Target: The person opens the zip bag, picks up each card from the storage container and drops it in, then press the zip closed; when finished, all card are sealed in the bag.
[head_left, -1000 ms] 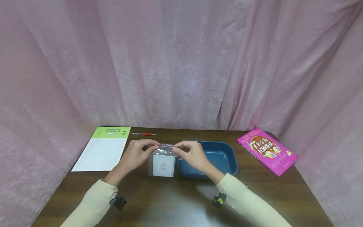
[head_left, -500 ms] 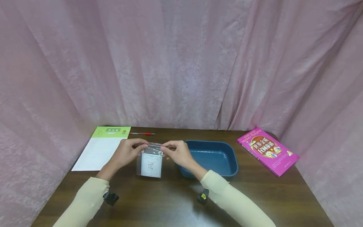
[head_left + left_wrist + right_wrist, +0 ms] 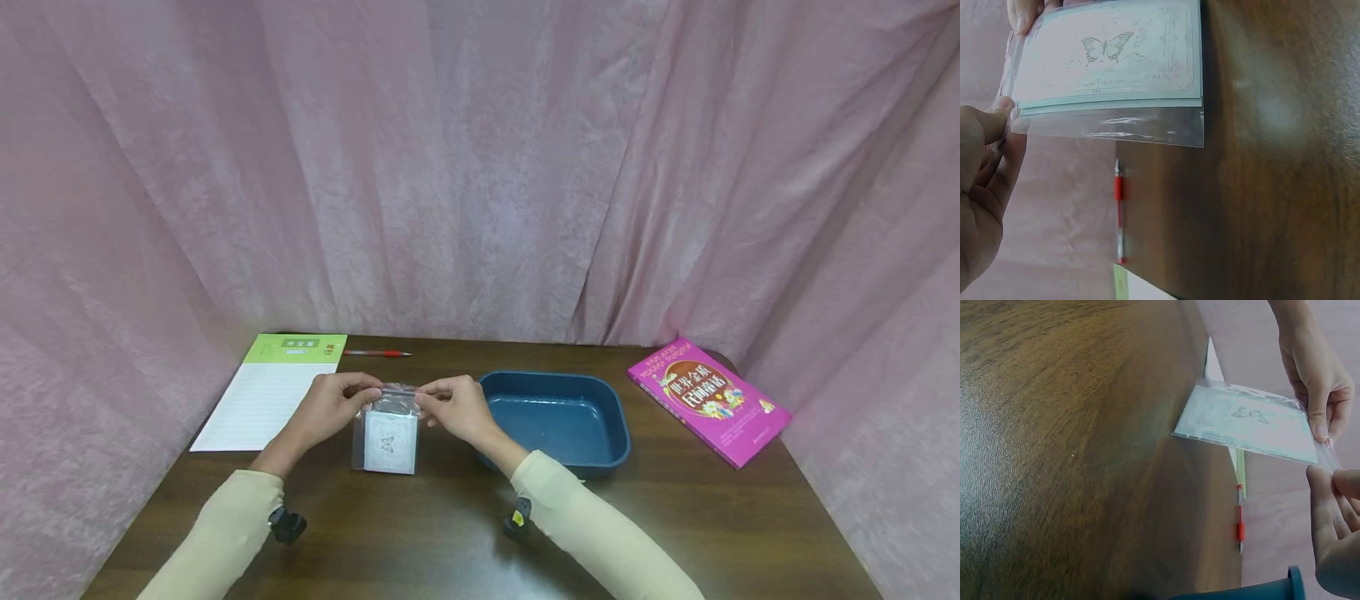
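Note:
Between both hands hangs a clear zip bag (image 3: 358,446) with pale cards (image 3: 390,443) inside, the front one printed with a butterfly. My left hand (image 3: 327,408) pinches the bag's top left corner between thumb and fingers. The top right corner is pinched by my right hand (image 3: 457,408). In the left wrist view the cards (image 3: 1107,53) show a bordered face and a second edge behind. The right wrist view has the bag tilted over the table, its zip edge at the fingers.
A blue plastic basin (image 3: 555,417) stands right of the hands. Farther right lies a pink book (image 3: 708,400). At the left are a writing pad (image 3: 266,400) with a green header and a red pen (image 3: 377,353). A pink curtain (image 3: 465,167) hangs behind the table.
Both hands have moved left with the bag, away from the basin, mostly in the first half second. They still pinch its top corners. The basin, book, pad and pen have stayed put.

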The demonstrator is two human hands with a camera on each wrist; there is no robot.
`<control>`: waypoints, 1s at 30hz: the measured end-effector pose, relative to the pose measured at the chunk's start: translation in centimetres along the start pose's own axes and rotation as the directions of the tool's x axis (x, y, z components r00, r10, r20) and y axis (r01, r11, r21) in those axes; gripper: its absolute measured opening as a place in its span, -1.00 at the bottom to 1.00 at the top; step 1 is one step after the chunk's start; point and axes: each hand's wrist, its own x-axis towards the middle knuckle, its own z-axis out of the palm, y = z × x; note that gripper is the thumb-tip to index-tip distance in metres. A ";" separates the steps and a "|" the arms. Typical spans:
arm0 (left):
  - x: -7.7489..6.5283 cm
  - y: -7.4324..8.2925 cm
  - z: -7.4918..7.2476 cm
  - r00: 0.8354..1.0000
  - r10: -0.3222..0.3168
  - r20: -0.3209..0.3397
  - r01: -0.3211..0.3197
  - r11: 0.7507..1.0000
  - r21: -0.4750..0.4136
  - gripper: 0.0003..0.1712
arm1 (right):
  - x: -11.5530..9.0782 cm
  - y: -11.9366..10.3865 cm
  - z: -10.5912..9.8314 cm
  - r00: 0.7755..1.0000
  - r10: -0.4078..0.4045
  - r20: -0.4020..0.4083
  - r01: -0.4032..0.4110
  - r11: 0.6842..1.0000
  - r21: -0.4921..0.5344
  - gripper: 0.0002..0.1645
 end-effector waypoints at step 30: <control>0.5 -5.4 2.7 0.978 -0.093 0.188 0.092 0.996 0.012 -0.81 | 1.3 0.7 2.6 0.995 0.092 -0.048 -0.104 0.904 -0.416 -0.85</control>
